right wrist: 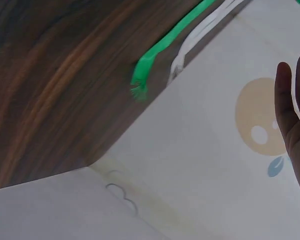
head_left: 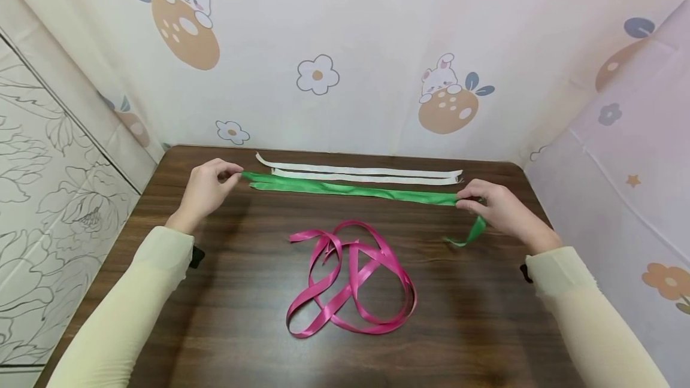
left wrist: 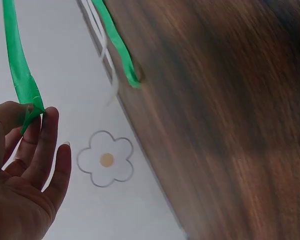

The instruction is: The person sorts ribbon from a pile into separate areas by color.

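Note:
A green ribbon (head_left: 350, 190) is stretched sideways between the two hands, near the back of the table. My left hand (head_left: 207, 187) pinches its left end between thumb and fingers, and the left wrist view shows the tip of the ribbon (left wrist: 24, 80) poking past the thumb. At the other side my right hand (head_left: 501, 208) pinches the ribbon, with a loose frayed tail hanging below the fingers. A second green strand (left wrist: 119, 47) lies on the tabletop beneath the raised one. In the right wrist view only part of the right hand (right wrist: 297, 125) shows.
Two white ribbons (head_left: 366, 170) lie nearly parallel along the back of the dark wooden table (head_left: 242, 304). Nearer the front, a long pink ribbon (head_left: 401, 268) lies in loose loops. A patterned curtain (head_left: 366, 35) hangs behind the table's back edge.

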